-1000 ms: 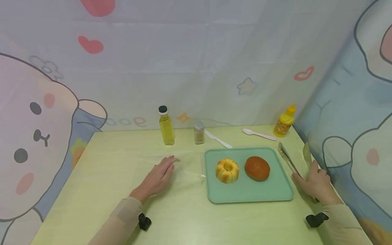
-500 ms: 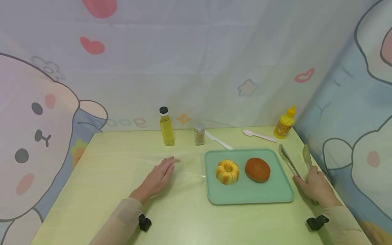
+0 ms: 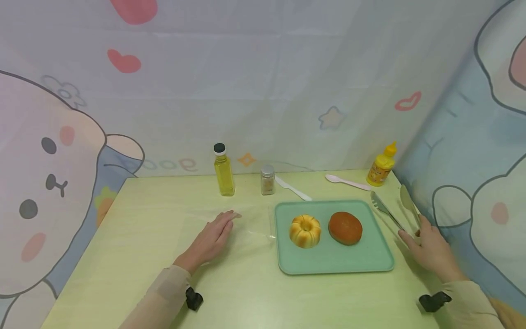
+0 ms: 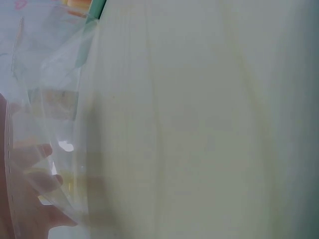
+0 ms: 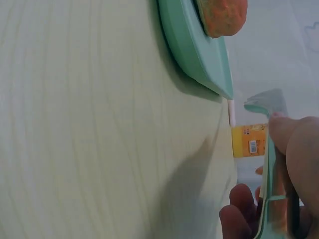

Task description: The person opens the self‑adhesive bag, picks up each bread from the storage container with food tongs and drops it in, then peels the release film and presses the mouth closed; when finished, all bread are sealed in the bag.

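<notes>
In the head view my left hand (image 3: 207,240) is over the left half of the table and holds a clear plastic bag (image 3: 259,224). The bag spreads toward the tray. Through the clear plastic (image 4: 55,99) in the left wrist view, several fingertips of that hand show. My right hand (image 3: 431,251) grips metal tongs (image 3: 388,210) right of the tray, their two arms spread apart with nothing between them. A green tray (image 3: 328,262) lies flat and bears a ridged golden bun (image 3: 305,230) on its left and a round brown bun (image 3: 345,227) on its right.
Along the back stand an oil bottle (image 3: 224,176), a small shaker (image 3: 267,180) and a yellow squeeze bottle (image 3: 380,170). A white plastic knife (image 3: 293,188) and a pink spoon (image 3: 348,182) lie between them. Printed cloth (image 3: 263,82) hangs behind and at the right.
My right hand has shifted a little to the right, and the tips of the tongs have swung slightly left and appear raised. My left hand and both buns stay where they were.
</notes>
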`<state>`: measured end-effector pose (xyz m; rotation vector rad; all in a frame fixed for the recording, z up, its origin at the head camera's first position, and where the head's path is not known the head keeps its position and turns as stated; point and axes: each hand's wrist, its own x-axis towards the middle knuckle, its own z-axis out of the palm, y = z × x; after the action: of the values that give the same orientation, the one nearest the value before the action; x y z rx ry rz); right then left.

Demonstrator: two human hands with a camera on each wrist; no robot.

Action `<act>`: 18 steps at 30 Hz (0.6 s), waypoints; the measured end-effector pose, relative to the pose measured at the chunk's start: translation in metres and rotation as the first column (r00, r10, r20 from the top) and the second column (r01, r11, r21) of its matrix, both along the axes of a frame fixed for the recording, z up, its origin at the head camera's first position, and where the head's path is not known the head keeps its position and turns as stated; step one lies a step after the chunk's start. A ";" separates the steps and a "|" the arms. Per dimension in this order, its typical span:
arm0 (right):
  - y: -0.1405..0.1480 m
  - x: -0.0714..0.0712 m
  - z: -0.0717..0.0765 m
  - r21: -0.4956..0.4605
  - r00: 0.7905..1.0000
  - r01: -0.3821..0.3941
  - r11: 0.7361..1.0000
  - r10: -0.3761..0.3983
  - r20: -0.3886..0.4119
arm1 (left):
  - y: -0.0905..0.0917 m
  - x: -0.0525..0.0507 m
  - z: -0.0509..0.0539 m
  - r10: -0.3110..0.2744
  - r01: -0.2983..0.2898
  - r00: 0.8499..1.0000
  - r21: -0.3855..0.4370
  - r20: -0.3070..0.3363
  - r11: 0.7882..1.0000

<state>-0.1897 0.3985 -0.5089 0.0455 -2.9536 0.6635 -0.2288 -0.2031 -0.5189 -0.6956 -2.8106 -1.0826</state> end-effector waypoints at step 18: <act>-0.011 0.006 0.028 -0.002 0.985 -0.161 0.987 0.160 -0.061 | -0.001 -0.001 -0.002 -0.002 0.002 1.000 0.007 -0.021 1.000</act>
<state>-0.1834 0.3875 -0.4805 0.3006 -2.9108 0.6796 -0.2296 -0.2039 -0.5206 -0.7052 -2.7877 -1.0782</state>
